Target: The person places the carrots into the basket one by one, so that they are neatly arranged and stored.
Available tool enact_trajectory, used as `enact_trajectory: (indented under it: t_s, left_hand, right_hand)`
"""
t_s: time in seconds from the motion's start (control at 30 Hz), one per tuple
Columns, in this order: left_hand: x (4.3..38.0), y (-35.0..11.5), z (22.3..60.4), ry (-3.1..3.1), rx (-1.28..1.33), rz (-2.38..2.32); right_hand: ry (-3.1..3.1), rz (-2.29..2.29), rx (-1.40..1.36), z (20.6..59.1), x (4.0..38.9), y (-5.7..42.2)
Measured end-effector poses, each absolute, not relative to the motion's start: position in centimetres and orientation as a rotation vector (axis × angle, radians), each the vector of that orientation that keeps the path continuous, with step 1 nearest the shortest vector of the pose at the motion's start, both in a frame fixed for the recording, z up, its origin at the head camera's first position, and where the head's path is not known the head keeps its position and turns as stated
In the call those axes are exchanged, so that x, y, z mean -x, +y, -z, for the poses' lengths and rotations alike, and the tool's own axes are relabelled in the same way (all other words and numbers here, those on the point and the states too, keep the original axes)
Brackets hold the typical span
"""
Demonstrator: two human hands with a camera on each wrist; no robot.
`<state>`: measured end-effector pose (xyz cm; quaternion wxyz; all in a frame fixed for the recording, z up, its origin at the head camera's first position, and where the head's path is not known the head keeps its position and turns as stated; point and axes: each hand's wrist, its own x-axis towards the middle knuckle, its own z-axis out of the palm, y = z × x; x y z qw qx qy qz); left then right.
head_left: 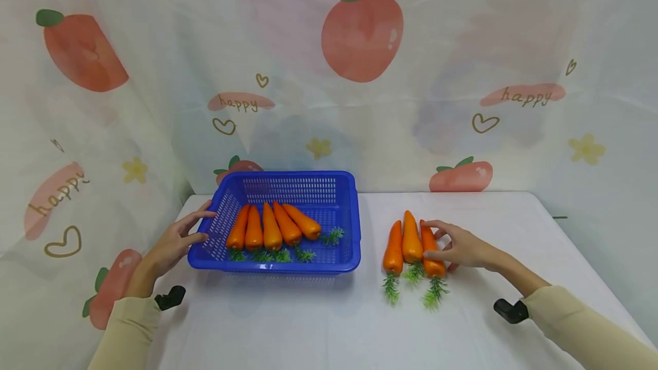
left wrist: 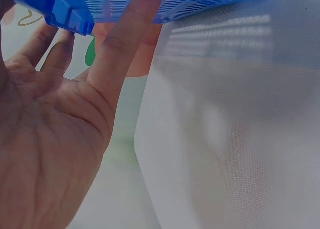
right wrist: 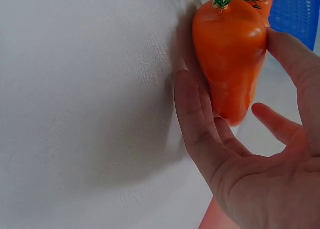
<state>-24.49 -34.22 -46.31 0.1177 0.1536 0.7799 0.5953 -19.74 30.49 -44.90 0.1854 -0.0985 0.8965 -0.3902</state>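
Three orange toy carrots with green tops lie side by side on the white table, right of a blue plastic basket (head_left: 293,266). My right hand (head_left: 461,246) holds the rightmost carrot (head_left: 434,268), with the thumb on one side and fingers on the other. In the right wrist view, that carrot (right wrist: 230,49) sits between the thumb and curved fingers. The middle carrot (head_left: 411,238) and left carrot (head_left: 393,249) lie close by. My left hand (head_left: 173,244) touches the basket's left side, its fingers at the rim. In the left wrist view, the thumb touches the basket's slotted wall (left wrist: 190,1).
Several more carrots (head_left: 271,227) lie in a row inside the basket, tops toward the near side. A white cloth (head_left: 329,318) covers the table. Behind and at the left hangs a printed fabric backdrop (head_left: 360,130).
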Motion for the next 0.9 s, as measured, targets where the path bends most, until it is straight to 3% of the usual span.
enact_trajectory:
  t_s: [0.9]
  left_hand:
    - [24.4,-34.18,46.27,2.277,-0.44,-1.748]
  right_hand:
    - [2.471,1.127,0.263,45.02,19.74,30.55]
